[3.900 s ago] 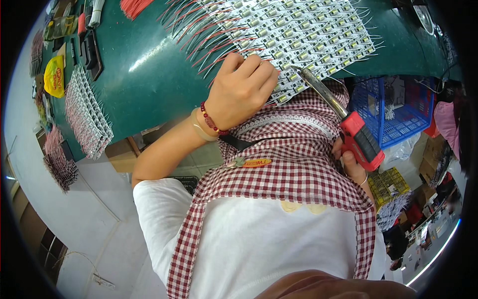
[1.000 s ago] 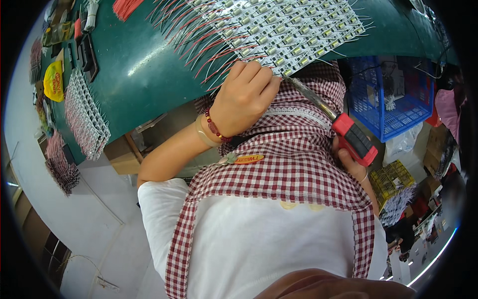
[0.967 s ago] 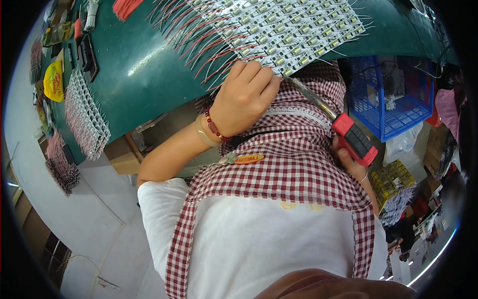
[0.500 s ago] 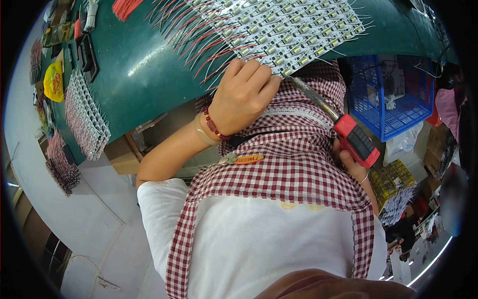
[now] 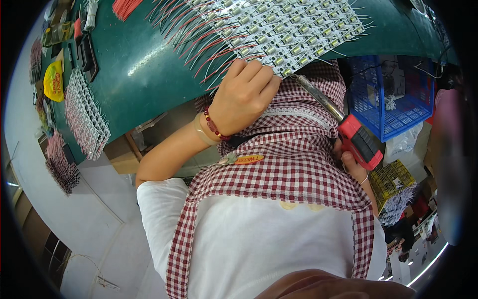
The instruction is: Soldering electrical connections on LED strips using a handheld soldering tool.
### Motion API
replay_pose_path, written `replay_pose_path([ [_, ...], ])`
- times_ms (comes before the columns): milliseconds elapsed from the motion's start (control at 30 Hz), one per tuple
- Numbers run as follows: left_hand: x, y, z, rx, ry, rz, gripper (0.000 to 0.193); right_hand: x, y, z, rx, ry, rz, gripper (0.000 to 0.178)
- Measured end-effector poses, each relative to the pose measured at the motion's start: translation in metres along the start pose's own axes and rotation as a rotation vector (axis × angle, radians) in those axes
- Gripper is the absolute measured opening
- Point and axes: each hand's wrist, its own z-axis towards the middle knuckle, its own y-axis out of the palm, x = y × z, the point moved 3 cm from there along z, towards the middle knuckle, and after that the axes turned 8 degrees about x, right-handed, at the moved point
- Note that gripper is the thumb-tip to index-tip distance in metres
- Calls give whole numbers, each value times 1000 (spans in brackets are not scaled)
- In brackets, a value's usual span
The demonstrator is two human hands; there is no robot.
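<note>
A panel of white LED circuit boards (image 5: 298, 32) lies at the near edge of the green table, with red and white wires (image 5: 201, 45) fanning out on its left. At its nearest corner my left hand (image 5: 246, 94) is closed, knuckles up. Its fingertips and whatever they pinch are hidden. My right hand (image 5: 352, 165), partly covered, is wrapped round the red and black handle of a soldering iron (image 5: 359, 142). The iron's metal shaft slants up and left, its tip close to the panel's near corner, just right of my left fingers. I cannot tell if the tip touches.
Stacked wired boards (image 5: 84, 117) sit on the green table (image 5: 144, 94) to the left, near a yellow packet (image 5: 53, 82). Red wires (image 5: 127, 7) lie at the back. Blue crate (image 5: 391, 124) and yellow basket (image 5: 391, 182) stand low on the right.
The soldering iron and my right hand have shifted slightly to the right, drawing the tip a little away from the panel's corner. My left hand has barely moved.
</note>
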Motion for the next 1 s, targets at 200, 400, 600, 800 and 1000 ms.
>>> replay_pose_path([
  [200,4,-2,-2,-1,14,97,25,-8,6,2,65,-15,75,42],
  [400,-9,-21,-15,-26,-257,133,13,1,1,6,168,28,196,53],
  [600,-25,-79,-21,-143,-548,307,9,-18,1,41,175,-143,243,66],
  [800,-46,-50,-12,70,-550,84,12,-32,19,63,116,-146,302,65],
  [1000,-66,-36,-8,89,-565,84,10,-34,24,62,153,-96,292,64],
])
